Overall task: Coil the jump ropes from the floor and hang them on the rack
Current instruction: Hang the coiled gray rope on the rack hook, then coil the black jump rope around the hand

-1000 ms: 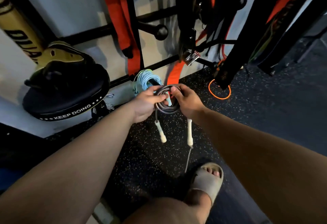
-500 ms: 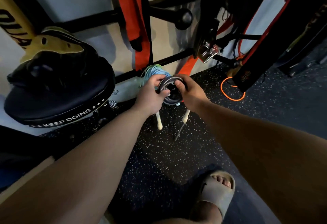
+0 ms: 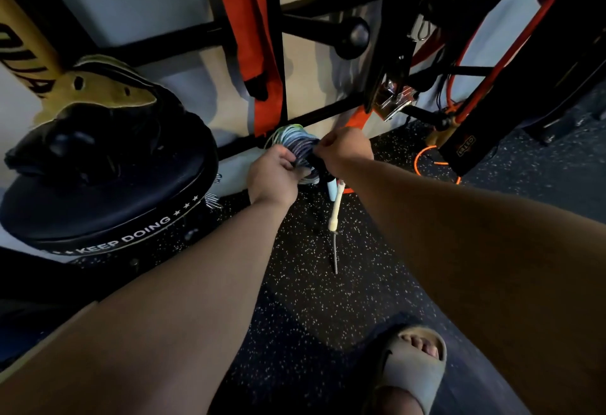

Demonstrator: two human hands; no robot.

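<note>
Head view: both hands meet low at the rack, over the floor.
Grey rope: coiled, bunched between the two hands, pressed up against the blue rope already hanging there.
Left hand: closed on the near, lower side of the grey coil, fingers curled under it.
Right hand: closed in a pinch on the coil's right edge, knuckles toward the wall.
Handles: hanging straight down below the hands, one white and one pale blue; a stiff rope tail points down toward the floor without clearly touching it.
Coil axis: roughly level, running away from the person toward the wall; loop plane faces the camera, though blur and shadow hide the exact opening.
Rack bar: low horizontal rail just behind and above the coil; whatever peg carries the blue rope is hidden by the ropes and hands.
Bearing: hanging point lies straight ahead of the hands, slightly up.
Nearer hand: both touch the coil; the right sits closer to the rail.
Judgement: hanging step in hand; loop likely needs a short forward push.
</note>
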